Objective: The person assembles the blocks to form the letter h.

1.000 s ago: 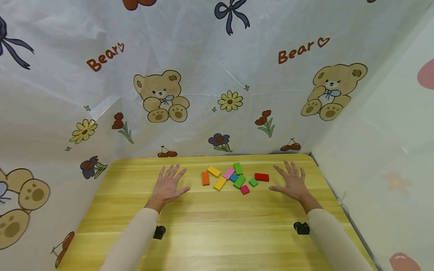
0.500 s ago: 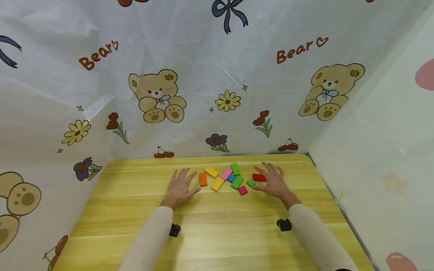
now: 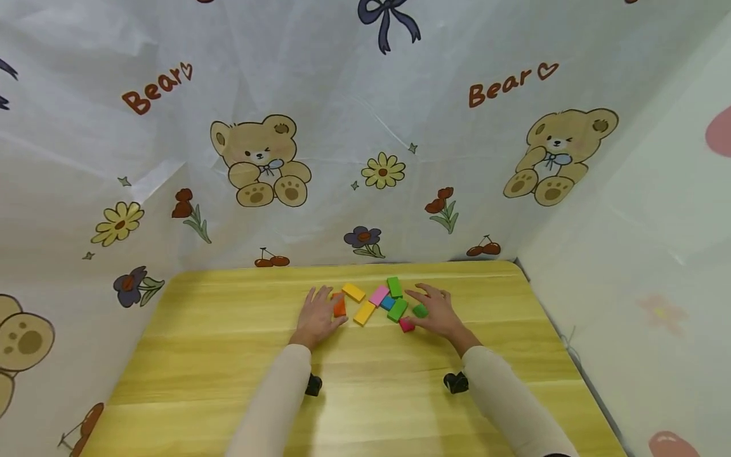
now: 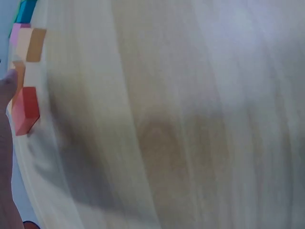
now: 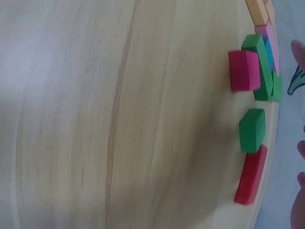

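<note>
My left hand point(image 3: 318, 315) hovers with fingers spread at the left of the orange block point(image 3: 340, 308), its fingers partly covering that block in the head view. Over the small green block point(image 3: 420, 311) is my right hand point(image 3: 438, 312), its fingers apart and lightly bent; the thumb lies near the magenta block point(image 3: 407, 325). The hand hides the red block point(image 5: 251, 175) in the head view, but the right wrist view shows it on the table. Between the hands lie two yellow blocks point(image 3: 364, 313), a pink block point(image 3: 379, 296), a blue block point(image 3: 388, 303) and two larger green blocks point(image 3: 397, 310).
The blocks lie near the back of a wood-grain table point(image 3: 228, 381). Behind it hangs a white sheet point(image 3: 331, 209) printed with bears and flowers, and a pale wall point(image 3: 628, 254) rises on the right. A black piece point(image 3: 456, 383) sits at each wrist.
Both hands have moved inward, the left rightward to the orange block and the right leftward over the red and small green blocks. The blocks show no clear shift. The head view has turned slightly.
</note>
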### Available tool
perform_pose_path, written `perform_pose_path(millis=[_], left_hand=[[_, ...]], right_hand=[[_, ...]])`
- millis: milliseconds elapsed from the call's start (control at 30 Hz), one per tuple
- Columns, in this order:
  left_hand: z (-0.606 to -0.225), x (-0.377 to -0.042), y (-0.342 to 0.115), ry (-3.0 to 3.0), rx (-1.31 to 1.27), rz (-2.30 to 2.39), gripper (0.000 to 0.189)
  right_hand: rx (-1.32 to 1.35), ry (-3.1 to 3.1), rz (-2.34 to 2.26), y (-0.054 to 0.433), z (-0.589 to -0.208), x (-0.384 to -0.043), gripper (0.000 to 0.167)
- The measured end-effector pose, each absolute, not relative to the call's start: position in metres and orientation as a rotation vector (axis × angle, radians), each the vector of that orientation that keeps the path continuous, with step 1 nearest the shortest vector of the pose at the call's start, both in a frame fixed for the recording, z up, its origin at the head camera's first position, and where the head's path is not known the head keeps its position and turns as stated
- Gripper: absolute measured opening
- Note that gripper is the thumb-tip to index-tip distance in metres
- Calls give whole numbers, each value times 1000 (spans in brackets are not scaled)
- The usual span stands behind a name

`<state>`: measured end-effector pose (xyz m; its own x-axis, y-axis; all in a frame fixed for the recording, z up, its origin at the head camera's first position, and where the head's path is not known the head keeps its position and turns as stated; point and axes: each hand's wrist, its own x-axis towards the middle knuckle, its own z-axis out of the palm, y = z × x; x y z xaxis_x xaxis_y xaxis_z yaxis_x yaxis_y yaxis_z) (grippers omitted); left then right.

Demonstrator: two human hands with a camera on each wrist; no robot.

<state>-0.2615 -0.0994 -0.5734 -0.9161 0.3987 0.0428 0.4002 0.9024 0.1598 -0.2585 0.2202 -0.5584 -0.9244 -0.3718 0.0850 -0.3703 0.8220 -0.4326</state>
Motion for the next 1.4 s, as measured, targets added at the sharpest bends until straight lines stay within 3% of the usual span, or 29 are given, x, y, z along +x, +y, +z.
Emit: perform_pose_path(millis=[567, 1000, 1400], left_hand=[[-590, -261, -94, -3092, -693, -436, 57], [-591, -270, -94, -3052, -755, -588, 43], [-585, -278, -93, -3019, -768, -589, 35]], right_hand=[[-583, 2952, -730, 195, -579, -262, 53], [-537, 2986, -718, 192, -590, -262, 45], [-504, 2955, -749, 188, -590, -269, 46]])
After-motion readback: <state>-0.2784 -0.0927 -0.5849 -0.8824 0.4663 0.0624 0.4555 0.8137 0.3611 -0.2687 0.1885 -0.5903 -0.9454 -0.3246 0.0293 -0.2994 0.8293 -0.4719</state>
